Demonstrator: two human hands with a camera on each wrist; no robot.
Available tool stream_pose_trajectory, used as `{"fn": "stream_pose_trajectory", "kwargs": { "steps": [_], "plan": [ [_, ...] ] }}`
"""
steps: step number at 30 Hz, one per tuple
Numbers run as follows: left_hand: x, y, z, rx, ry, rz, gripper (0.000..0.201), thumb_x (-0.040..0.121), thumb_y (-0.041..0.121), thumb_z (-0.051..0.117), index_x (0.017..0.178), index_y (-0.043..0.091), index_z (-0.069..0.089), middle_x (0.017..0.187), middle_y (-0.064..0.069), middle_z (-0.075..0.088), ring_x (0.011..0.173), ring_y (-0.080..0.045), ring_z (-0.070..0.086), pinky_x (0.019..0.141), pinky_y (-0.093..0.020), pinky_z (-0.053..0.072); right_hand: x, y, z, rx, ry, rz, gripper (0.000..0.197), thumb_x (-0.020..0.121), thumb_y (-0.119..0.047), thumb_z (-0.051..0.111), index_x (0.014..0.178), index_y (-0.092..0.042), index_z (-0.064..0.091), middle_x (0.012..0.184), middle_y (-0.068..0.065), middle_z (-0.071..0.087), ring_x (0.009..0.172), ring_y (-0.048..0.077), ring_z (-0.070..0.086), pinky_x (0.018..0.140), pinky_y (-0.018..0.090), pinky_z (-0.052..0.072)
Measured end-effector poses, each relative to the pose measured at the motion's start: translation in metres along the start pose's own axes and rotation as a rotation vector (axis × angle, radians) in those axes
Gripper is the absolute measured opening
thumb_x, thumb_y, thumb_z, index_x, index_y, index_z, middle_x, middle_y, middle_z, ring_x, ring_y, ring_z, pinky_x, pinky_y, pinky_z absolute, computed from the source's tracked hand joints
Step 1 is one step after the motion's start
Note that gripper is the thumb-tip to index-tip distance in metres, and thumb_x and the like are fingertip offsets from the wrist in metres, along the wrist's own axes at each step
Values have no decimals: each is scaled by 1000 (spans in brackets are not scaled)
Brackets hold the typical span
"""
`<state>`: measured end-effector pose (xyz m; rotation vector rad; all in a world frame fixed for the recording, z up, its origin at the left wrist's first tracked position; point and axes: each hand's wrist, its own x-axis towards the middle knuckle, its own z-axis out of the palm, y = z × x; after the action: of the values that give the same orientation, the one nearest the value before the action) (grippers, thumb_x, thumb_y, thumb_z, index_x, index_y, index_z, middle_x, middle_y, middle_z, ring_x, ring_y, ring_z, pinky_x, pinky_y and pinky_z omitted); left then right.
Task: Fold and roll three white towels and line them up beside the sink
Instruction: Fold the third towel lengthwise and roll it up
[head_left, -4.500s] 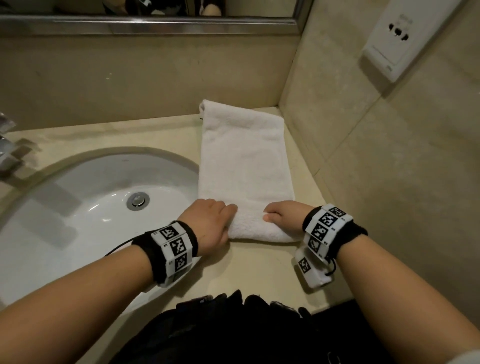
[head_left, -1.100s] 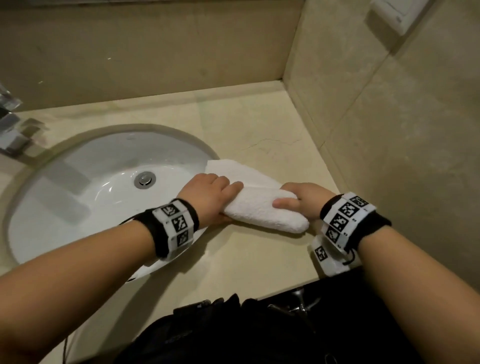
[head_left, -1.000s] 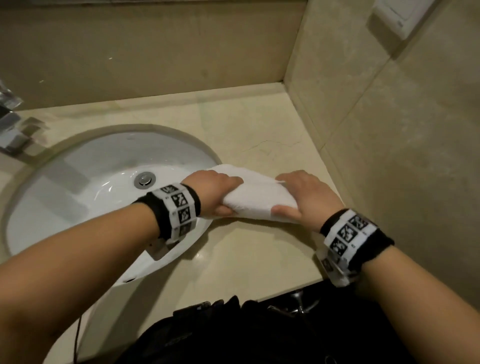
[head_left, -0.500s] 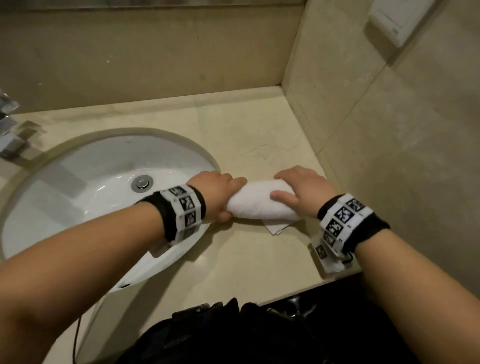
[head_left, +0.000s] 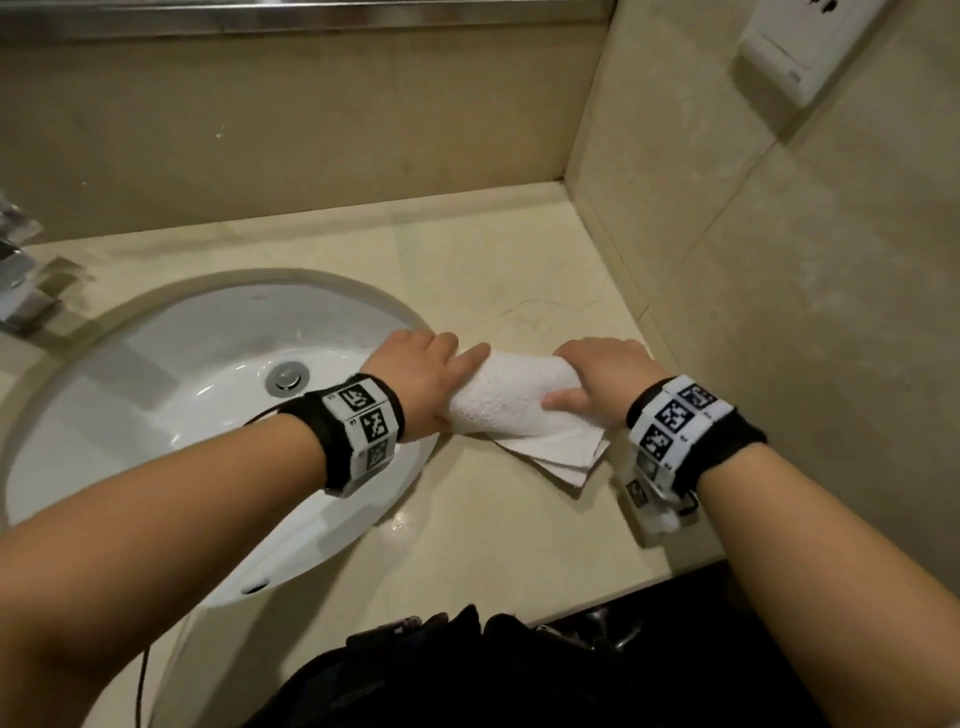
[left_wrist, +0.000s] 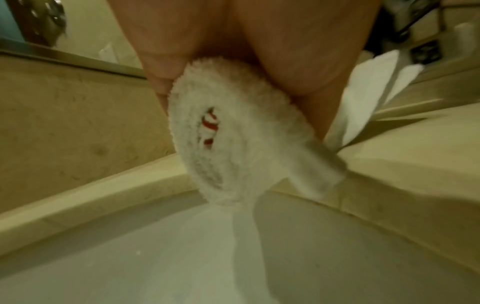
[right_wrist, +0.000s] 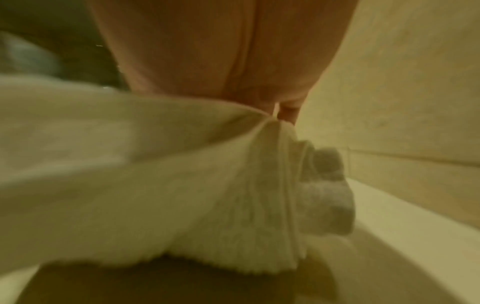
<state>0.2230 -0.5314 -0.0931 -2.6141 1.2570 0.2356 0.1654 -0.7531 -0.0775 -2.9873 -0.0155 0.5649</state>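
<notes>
A white towel lies as a thick roll on the beige counter, just right of the white sink. My left hand grips the roll's left end, and the left wrist view shows the spiral end of the towel with a red-striped label inside. My right hand curls over the right end, thumb on the front. A flat tail of the towel sticks out from under the roll toward me; the right wrist view shows that loose towel blurred beneath the palm. No other towels are in view.
The tiled side wall stands close on the right, with a white socket plate high up. The back wall runs behind the counter. A metal tap sits at the far left. Dark clothing fills the bottom edge.
The flat folded towel has been rolled up toward me into a thick roll. In the last second both hands closed over the roll's ends and the tail came out underneath.
</notes>
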Motion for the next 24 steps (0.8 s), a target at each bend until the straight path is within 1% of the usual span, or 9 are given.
{"fn": "stream_pose_trajectory", "kwargs": {
  "steps": [3, 5, 6, 9, 11, 13, 18, 21, 24],
  "plan": [
    [9, -7, -6, -170, -55, -31, 82, 70, 51, 61, 137, 30, 18, 114, -2, 57, 98, -22, 59, 86, -37, 49, -13, -8, 19, -129, 206, -65, 86, 67, -67, 58, 136, -24, 31, 134, 4, 46, 122, 25, 41, 104, 41, 25],
    [10, -12, -8, -351, -157, -36, 68, 63, 50, 64, 123, 40, 32, 90, 9, 63, 68, -9, 67, 69, -30, 55, -19, -7, 30, -147, 181, -64, 98, 66, -60, 65, 144, -23, 17, 144, 6, 33, 132, 25, 31, 109, 40, 19],
    [10, -16, -8, -415, -220, -25, 65, 61, 52, 65, 118, 42, 35, 84, 13, 62, 60, -7, 64, 65, -26, 53, -18, -4, 33, -140, 161, -69, 97, 68, -53, 67, 144, -22, 16, 144, 6, 33, 132, 24, 31, 109, 38, 20],
    [8, -23, -6, -475, -313, -16, 75, 60, 59, 68, 125, 41, 34, 96, 14, 58, 78, -10, 54, 72, -25, 42, -8, 8, 30, -34, 99, -102, 76, 70, -34, 68, 136, -24, 31, 130, 4, 46, 117, 23, 46, 95, 33, 38],
    [5, -24, -1, -444, -219, -19, 82, 58, 62, 68, 128, 40, 30, 114, 10, 59, 93, -15, 57, 80, -31, 47, 0, 11, 25, 32, 49, -72, 66, 67, -32, 68, 125, -29, 39, 116, 1, 53, 105, 22, 53, 79, 29, 41],
    [-3, -25, 8, -358, -104, -4, 90, 57, 60, 69, 132, 37, 25, 123, 4, 53, 105, -20, 55, 87, -35, 47, 6, 14, 24, 67, 13, -38, 60, 63, -34, 67, 118, -31, 42, 106, -1, 54, 95, 22, 57, 71, 28, 40],
    [-14, -19, 23, -259, 4, -52, 87, 66, 49, 70, 137, 24, 25, 122, -6, 51, 107, -25, 51, 90, -34, 42, 10, 14, 28, 148, -38, 83, 62, 58, -30, 64, 116, -34, 41, 105, 0, 53, 92, 26, 57, 68, 30, 44],
    [-11, -6, 21, -121, 53, -48, 86, 68, 46, 69, 135, 14, 27, 121, -9, 51, 107, -28, 49, 98, -38, 36, 3, 11, 32, 216, -17, 127, 63, 61, -24, 64, 120, -30, 40, 109, 4, 49, 96, 29, 55, 72, 29, 42],
    [-15, 6, 19, -112, 70, -70, 88, 67, 45, 68, 136, 14, 25, 121, -9, 50, 107, -29, 50, 94, -39, 38, -11, 6, 33, 290, 13, 152, 64, 67, -19, 64, 124, -28, 39, 114, 7, 46, 99, 27, 53, 77, 30, 43]
  ]
}}
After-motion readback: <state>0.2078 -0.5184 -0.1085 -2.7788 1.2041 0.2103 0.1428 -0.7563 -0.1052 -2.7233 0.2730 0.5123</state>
